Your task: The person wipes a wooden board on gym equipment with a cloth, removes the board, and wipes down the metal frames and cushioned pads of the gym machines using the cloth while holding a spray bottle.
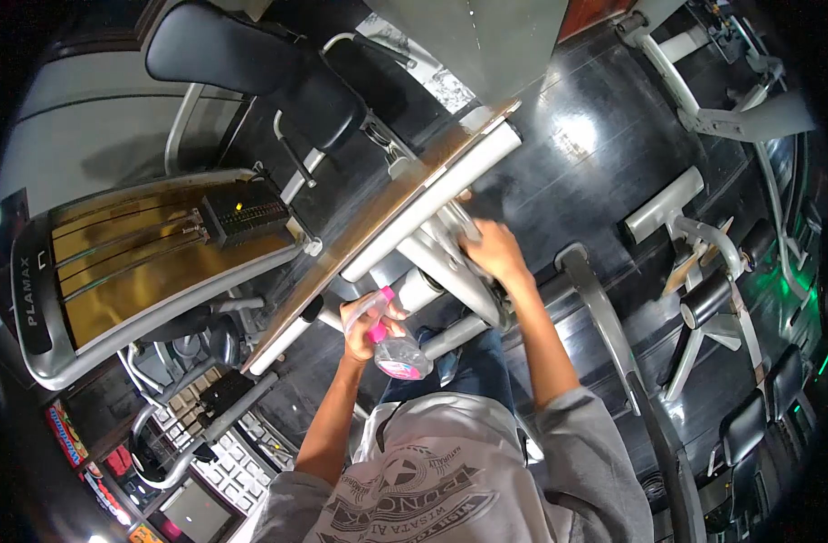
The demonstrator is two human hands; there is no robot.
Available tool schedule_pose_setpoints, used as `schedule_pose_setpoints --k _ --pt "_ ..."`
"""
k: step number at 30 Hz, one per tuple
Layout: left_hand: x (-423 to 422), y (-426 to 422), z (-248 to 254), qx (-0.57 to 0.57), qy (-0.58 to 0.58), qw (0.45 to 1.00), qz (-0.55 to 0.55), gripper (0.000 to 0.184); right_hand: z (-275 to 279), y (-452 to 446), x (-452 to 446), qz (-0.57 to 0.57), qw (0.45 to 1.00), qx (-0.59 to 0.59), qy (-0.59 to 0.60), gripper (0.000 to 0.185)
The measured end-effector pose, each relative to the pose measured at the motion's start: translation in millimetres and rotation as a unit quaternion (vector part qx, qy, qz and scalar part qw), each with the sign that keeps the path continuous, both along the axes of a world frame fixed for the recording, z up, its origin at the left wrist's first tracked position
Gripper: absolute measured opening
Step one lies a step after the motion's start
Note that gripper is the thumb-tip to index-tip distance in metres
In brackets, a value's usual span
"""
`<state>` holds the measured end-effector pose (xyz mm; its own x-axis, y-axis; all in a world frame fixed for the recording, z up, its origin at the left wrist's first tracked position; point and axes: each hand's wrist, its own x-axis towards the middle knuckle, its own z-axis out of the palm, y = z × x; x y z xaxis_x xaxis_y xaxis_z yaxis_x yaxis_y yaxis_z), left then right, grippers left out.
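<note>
My left hand (366, 328) is wrapped round the neck of a clear spray bottle (403, 359) with a pink nozzle and a pink label, held in front of my waist. Further right, my right hand (494, 248) reaches to the silver metal frame (443, 262) of a gym machine. Its fingers are bent at the frame, and whatever they hold is too small to make out. A long white padded bar (437, 199) crosses diagonally just beyond both hands.
A weight stack machine (152, 249) stands at the left, below a black padded seat (323, 113). Curved grey bars (604, 317) rise close to my right arm. More gym equipment (704, 299) stands at the right on the dark floor (559, 181).
</note>
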<state>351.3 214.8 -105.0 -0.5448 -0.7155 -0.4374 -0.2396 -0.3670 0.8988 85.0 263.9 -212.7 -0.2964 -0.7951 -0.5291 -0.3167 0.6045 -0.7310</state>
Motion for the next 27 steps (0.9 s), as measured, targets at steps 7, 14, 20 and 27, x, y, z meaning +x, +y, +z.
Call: schedule_pose_setpoints --k 7,14,20,27 --pt "-0.2 -1.1 -2.4 0.002 0.027 1.000 -0.009 0.074 9.6 65.7 -3.3 0.012 0.999 0.031 0.012 0.043" --pt "-4.6 -2.8 -3.1 -0.019 0.047 0.999 -0.020 0.072 21.8 -4.8 10.8 -0.053 0.997 0.033 0.051 0.042" --pt "-9.7 -4.2 -1.0 -0.012 0.042 0.999 -0.018 0.063 63.0 67.6 16.7 -0.066 0.995 -0.013 0.071 0.036" --pt "-9.0 -9.3 -12.0 -0.022 0.054 0.998 -0.023 0.054 53.4 150.5 61.8 -0.252 0.954 -0.130 0.101 0.028"
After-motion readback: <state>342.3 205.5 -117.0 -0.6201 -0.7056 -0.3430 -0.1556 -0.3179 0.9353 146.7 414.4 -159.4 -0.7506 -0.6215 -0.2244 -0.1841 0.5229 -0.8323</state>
